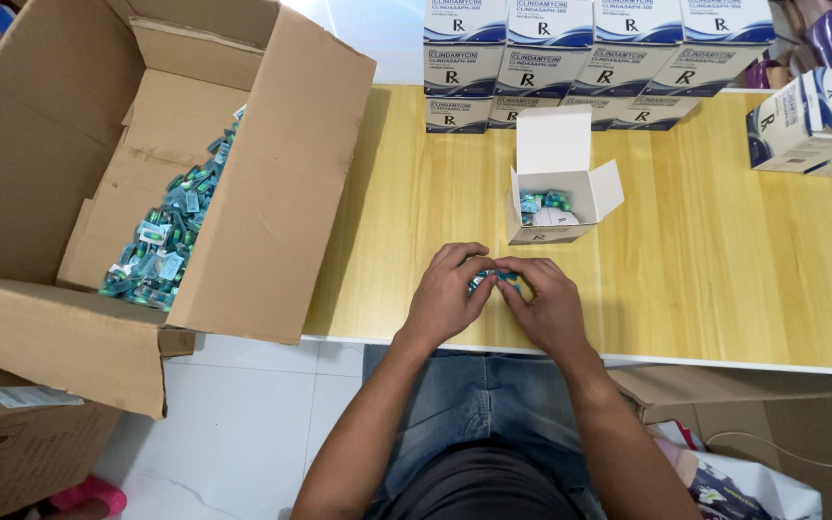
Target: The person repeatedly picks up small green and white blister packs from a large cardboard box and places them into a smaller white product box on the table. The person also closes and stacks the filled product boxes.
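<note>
- Head view, hands: we see the left hand (447, 294) and the right hand (544, 300) meeting at the near edge of the pale yellow wooden table (724, 270), fingers of both clenched together around a small bundle of teal-and-green capsule strips (495, 278), mostly hidden between the fingertips.
- Head view, just beyond the hands: one small white cardboard carton (553, 188), lid flap upright, with teal strips showing inside.
- Head view, far edge: a stacked row of white-and-blue medicine cartons (589, 63); a further pair of such cartons (806, 120) lies at the right.
- Head view, left: a large open brown corrugated box (272, 173) holding a loose heap of capsule strips (170, 231).
</note>
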